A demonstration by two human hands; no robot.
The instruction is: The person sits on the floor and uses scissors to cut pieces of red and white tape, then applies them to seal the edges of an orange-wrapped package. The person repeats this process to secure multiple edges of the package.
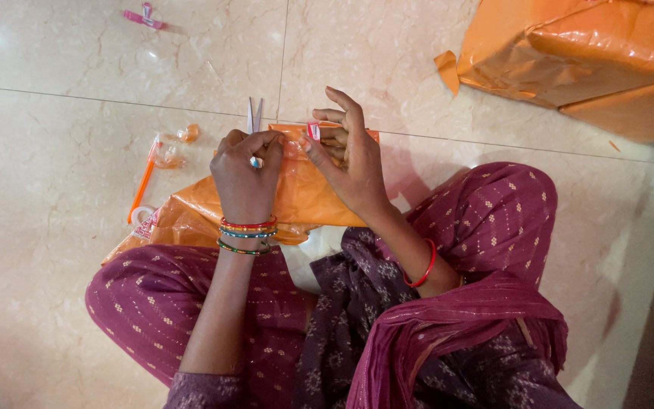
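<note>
Orange wrapped parcel (297,189); maroon trousers (493,220) (cream dotted); cream marble floor (54,151).

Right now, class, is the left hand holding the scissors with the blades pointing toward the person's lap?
No: the left hand holds the scissors with the blades pointing away from the lap, over the orange wrapped parcel.

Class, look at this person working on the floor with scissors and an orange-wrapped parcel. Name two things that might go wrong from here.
1. The left hand holds the scissors with blades pointing up beside the right hand; a slip might nick those fingers.
2. The blades stand right at the small orange parcel, so they might pierce its thin wrapping.
</note>
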